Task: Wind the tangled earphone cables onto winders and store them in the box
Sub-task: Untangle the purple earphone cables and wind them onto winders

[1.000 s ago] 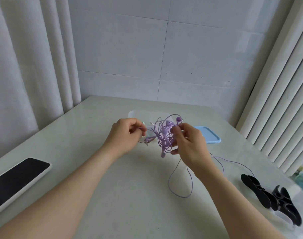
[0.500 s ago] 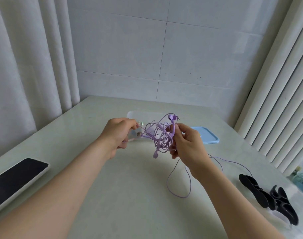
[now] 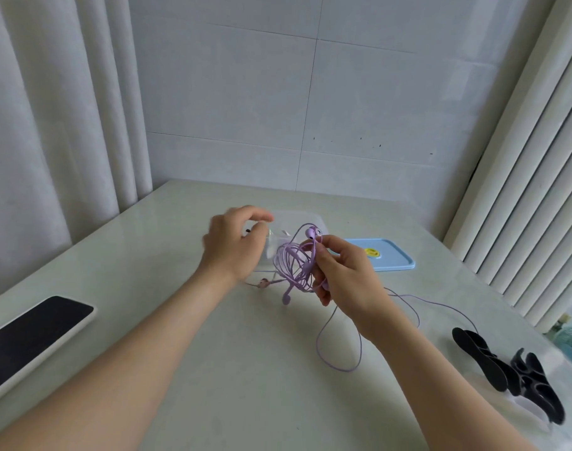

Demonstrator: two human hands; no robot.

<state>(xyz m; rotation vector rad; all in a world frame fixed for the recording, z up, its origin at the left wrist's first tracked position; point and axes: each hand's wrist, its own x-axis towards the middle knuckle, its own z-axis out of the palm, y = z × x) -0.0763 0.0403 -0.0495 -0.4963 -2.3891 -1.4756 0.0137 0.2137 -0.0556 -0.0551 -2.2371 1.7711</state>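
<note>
My right hand pinches a tangled purple earphone cable and holds it above the table, one earbud sticking up over the fingers. Another earbud hangs below the bundle. A loose length of the cable loops over the table beside my right forearm. My left hand is blurred, just left of the tangle, in front of the clear box. Its fingers are loosely curled and I see no strand between them. A pinkish earphone piece lies under that wrist. Black winders lie at the right.
The box's blue lid lies flat to the right of the box. A phone with a dark screen sits at the table's left edge. Curtains hang on both sides and a tiled wall is behind.
My left hand has let the strand go and drawn back to the left, away from the tangle. My right hand has stayed in place, still holding the bundle.
</note>
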